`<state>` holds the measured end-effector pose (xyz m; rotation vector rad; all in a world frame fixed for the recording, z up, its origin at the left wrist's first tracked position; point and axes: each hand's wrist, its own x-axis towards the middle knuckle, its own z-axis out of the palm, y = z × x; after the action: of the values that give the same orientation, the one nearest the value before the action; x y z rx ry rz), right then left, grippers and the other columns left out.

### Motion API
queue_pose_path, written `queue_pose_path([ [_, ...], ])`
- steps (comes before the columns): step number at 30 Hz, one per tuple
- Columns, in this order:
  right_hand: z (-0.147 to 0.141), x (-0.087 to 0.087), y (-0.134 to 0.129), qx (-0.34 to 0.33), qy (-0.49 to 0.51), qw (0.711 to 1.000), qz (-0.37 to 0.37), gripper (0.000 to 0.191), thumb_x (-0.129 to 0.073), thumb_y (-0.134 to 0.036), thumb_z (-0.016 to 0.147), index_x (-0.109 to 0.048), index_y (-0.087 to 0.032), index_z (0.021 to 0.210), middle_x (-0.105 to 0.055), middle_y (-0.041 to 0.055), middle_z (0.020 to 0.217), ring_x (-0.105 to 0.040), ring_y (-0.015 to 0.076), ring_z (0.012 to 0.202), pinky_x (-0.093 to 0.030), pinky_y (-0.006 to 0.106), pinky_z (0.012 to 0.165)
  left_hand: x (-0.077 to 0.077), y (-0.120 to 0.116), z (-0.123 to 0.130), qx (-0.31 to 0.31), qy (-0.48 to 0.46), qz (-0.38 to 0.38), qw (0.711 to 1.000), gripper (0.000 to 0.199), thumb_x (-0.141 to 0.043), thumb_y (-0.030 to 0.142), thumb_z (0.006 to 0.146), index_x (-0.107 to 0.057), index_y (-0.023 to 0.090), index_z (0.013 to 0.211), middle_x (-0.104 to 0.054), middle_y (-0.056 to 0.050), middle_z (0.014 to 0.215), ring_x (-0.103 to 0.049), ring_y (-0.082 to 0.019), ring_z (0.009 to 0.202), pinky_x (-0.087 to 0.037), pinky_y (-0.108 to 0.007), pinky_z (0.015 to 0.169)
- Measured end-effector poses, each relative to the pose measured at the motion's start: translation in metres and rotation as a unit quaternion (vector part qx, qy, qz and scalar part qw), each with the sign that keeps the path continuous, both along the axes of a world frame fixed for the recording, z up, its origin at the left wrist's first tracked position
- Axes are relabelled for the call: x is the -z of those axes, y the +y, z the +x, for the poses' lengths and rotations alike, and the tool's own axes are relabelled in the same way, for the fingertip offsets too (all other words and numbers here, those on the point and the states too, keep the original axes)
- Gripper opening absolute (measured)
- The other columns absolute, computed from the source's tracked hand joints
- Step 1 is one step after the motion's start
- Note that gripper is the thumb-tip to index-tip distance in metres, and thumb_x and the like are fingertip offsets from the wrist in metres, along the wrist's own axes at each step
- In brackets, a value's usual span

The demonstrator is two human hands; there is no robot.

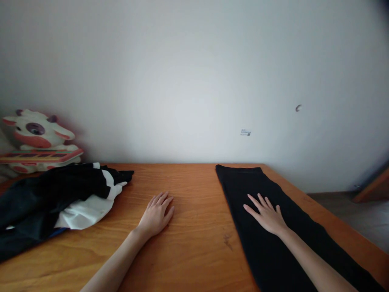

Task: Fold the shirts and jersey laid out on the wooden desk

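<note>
A long strip of folded black cloth (pixel 243 190), perhaps a pair of trousers, lies flat along the right side of the wooden table (pixel 194 259). On top of it rests my right hand (pixel 267 215), palm down with its fingers spread. My left hand (pixel 156 215) lies on the bare wood left of the cloth, fingers stretched out and slightly apart, holding nothing. The near end of the black cloth runs out of view, and my right forearm covers part of it.
A loose heap of black and white clothes (pixel 54 194) lies on the table's left side. Behind it stands a cow-shaped toy keyboard (pixel 42 142). The white wall (pixel 188 81) borders the table's far edge, and the floor (pixel 343 211) shows beyond its right edge.
</note>
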<state>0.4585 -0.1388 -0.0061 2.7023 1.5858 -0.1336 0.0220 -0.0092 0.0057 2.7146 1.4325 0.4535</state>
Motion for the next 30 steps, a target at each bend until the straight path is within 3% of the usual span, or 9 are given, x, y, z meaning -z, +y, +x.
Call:
queue_pose_path([
  [14, 0.066, 0.001, 0.017, -0.029, 0.001, 1.000, 0.008, 0.077, -0.027, -0.077, 0.092, -0.026, -0.038, 0.158, -0.016, 0.0069, 0.169, -0.013, 0.0331, 0.155, -0.014, 0.064, 0.119, 0.007, 0.007, -0.002, 0.009, 0.002, 0.011, 1.000, 0.049, -0.041, 0.045, 0.099, -0.061, 0.019, 0.136, -0.054, -0.010, 0.151, -0.047, -0.027, 0.140, -0.033, -0.044, 0.120],
  [22, 0.087, 0.009, 0.025, -0.035, 0.007, 0.999, 0.021, 0.079, -0.026, -0.079, 0.090, -0.029, -0.038, 0.157, -0.019, 0.0070, 0.168, -0.015, 0.0341, 0.154, -0.014, 0.066, 0.118, 0.026, 0.019, -0.008, 0.033, -0.049, 0.046, 0.997, 0.048, -0.046, 0.047, 0.097, -0.064, 0.021, 0.133, -0.058, -0.012, 0.146, -0.052, -0.032, 0.136, -0.040, -0.053, 0.115],
  [26, 0.090, 0.014, 0.023, -0.039, -0.001, 0.998, 0.041, 0.076, -0.027, -0.076, 0.091, -0.033, -0.036, 0.156, -0.024, 0.0074, 0.167, -0.020, 0.0347, 0.153, -0.018, 0.065, 0.118, 0.016, 0.010, -0.007, 0.058, -0.069, 0.054, 0.994, 0.038, -0.046, 0.038, 0.098, -0.070, 0.021, 0.122, -0.066, -0.012, 0.134, -0.061, -0.029, 0.125, -0.047, -0.048, 0.108],
  [30, 0.089, 0.016, 0.017, -0.061, -0.030, 0.996, 0.061, 0.071, -0.029, -0.068, 0.094, -0.042, -0.030, 0.153, -0.035, 0.0105, 0.162, -0.029, 0.0338, 0.150, -0.026, 0.057, 0.118, 0.003, -0.011, -0.007, 0.074, -0.086, 0.049, 0.992, 0.031, -0.046, 0.030, 0.098, -0.073, 0.023, 0.111, -0.072, -0.009, 0.119, -0.067, -0.026, 0.109, -0.053, -0.043, 0.098],
])
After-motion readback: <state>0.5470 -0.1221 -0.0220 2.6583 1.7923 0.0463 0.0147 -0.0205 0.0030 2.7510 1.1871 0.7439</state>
